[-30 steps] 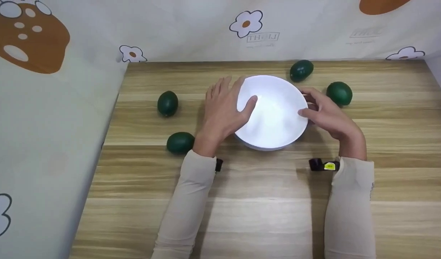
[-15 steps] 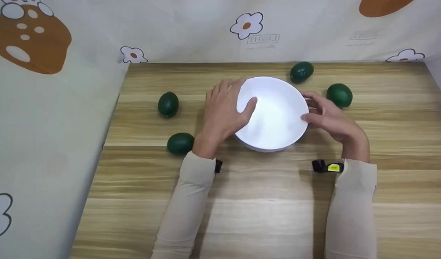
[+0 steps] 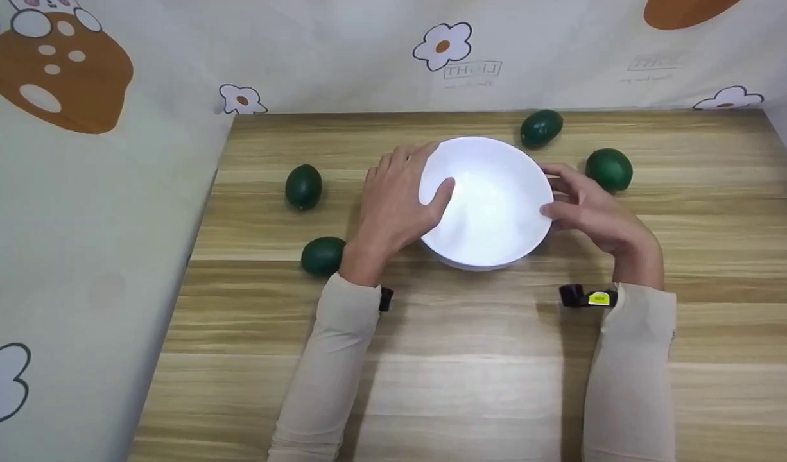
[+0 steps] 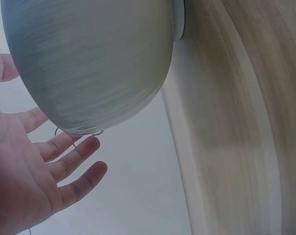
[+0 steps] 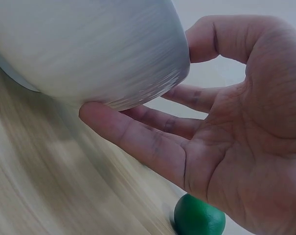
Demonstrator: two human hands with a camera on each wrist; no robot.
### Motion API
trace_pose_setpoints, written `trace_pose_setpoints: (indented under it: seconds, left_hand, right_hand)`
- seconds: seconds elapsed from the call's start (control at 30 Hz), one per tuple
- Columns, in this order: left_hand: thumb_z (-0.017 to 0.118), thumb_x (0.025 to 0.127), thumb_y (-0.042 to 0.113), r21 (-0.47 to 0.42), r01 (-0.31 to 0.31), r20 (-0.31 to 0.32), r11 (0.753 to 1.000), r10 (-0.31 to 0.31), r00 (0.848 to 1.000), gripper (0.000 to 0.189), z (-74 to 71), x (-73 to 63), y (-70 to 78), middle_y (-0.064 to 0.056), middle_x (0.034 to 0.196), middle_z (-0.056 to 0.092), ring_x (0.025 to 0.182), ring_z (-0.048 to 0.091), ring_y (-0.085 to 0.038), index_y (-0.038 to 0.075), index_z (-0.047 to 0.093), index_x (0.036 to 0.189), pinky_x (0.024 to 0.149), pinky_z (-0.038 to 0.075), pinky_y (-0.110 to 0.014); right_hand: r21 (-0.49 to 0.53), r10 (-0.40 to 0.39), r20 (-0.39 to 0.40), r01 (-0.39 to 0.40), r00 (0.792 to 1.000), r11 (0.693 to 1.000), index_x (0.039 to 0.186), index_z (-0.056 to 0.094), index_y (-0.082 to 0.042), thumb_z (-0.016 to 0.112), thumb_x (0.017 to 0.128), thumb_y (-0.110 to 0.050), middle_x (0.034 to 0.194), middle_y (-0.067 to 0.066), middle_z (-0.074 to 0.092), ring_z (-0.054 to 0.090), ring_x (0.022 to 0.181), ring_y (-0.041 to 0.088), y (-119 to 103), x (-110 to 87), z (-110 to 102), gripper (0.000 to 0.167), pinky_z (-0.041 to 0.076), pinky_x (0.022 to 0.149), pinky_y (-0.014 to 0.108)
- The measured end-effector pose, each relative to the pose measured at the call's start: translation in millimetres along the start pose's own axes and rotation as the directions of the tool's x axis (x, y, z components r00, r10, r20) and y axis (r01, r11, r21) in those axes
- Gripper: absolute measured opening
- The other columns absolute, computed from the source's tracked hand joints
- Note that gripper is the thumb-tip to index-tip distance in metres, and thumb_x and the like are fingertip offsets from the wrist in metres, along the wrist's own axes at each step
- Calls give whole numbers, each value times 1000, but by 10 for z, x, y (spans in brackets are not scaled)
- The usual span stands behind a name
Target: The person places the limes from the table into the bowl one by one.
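Observation:
In the head view a white bowl (image 3: 486,205) stands upright at the middle of the wooden table, with nothing seen inside. My left hand (image 3: 397,196) holds its left side, thumb over the rim and fingers outside; the left wrist view shows those fingers (image 4: 79,188) spread near the bowl's outer wall (image 4: 89,63). On the right side, my right hand (image 3: 589,208) grips the rim with the thumb, its fingers (image 5: 138,142) against the outer wall. Whether the bowl's foot touches the table cannot be told.
Two dark green, lime-like fruits lie left of the bowl: an upper one (image 3: 303,187) and a lower one (image 3: 323,256) beside my left wrist. A third fruit (image 3: 542,129) is behind the bowl; another fruit (image 3: 609,169) lies by my right hand. A patterned cloth (image 3: 342,58) hangs behind the table.
My right hand has slipped slightly along the rim toward me, its thumb now a little lower. The left hand and bowl stay nearly in place; the head view has shifted slightly.

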State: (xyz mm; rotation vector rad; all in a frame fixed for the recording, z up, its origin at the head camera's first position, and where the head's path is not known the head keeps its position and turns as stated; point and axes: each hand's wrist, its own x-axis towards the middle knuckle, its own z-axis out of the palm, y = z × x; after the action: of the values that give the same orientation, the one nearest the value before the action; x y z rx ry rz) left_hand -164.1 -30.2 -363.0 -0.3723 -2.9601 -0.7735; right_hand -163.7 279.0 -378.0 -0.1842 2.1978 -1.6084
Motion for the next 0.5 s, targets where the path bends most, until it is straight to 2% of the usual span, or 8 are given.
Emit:
trace_pose_setpoints:
  seconds: [0.23, 0.5]
  left_hand:
    - [53, 100, 55, 22, -24, -22, 999, 25, 999, 69, -2, -66, -47, -6, 158, 53, 148, 47, -27, 24, 46, 161, 120, 42, -48]
    - [55, 99, 55, 61, -32, -10, 998, 32, 999, 69, -8, -117, -89, -7, 156, 54, 146, 49, -28, 23, 47, 160, 117, 44, -48]
  right_hand:
    - [9, 4, 2, -4, 1000, 1000, 163, 33, -10, 60, 101, -10, 158, 20, 46, 66, 119, 13, 8, 6, 10, 68, 65, 85, 32]
    - [5, 10, -3, -10, 1000, 1000, 163, 33, -11, 60, 101, -10, 159, 20, 46, 66, 119, 13, 14, -5, -7, 68, 65, 84, 31]
